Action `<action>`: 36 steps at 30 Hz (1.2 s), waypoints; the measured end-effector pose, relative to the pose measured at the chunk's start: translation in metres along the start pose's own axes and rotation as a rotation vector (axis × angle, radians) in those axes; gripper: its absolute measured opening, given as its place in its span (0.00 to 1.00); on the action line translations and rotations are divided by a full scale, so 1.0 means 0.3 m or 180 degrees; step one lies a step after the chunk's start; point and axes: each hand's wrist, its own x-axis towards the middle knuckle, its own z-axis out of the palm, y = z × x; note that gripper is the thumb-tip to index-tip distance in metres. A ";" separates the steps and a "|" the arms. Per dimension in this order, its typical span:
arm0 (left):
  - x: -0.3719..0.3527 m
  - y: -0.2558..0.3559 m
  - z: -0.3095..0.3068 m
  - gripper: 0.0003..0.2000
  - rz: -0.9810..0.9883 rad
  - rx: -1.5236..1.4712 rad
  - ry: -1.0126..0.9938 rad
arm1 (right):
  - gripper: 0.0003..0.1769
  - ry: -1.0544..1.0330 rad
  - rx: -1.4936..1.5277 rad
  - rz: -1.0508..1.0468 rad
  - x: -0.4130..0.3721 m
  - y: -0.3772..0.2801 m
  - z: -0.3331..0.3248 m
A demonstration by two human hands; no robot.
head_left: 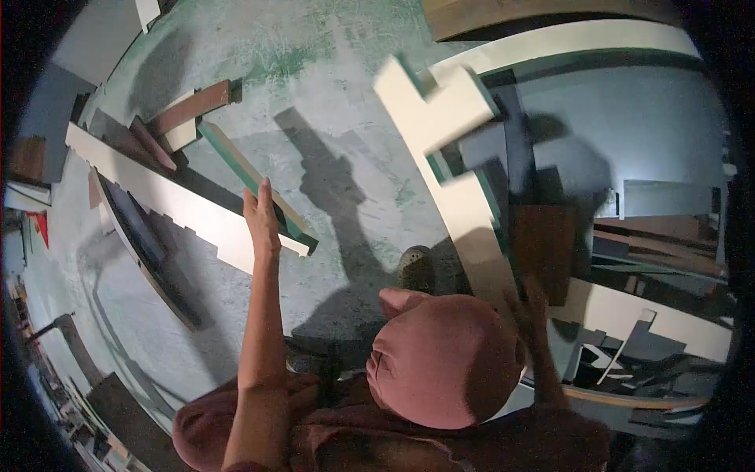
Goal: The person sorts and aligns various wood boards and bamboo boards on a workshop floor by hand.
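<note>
My left hand (263,219) is closed around a narrow board strip (250,175) with a green edge, held over the floor. At my right, a long cream notched board (440,149) slants upward, its upper end slightly blurred. My right hand (535,308), dark and in shadow, is closed at this board's lower edge; its fingers are partly hidden. Below the strip, a long white board (169,185) with small notches extends to the left. My maroon-clothed knee (448,362) rises between my arms.
Brown offcuts (189,108) lie at upper left, and a curved dark-faced panel (141,248) lies beyond the white board. On the right are a curved white-edged panel (566,46), a brown panel (544,252) and a bin of scraps (629,397). A shoe (415,269) stands on the floor.
</note>
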 end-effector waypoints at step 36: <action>-0.184 -0.091 0.177 0.26 0.0128 0.0034 -0.0513 | 0.28 -0.1626 0.1477 0.0891 0.305 -0.075 0.165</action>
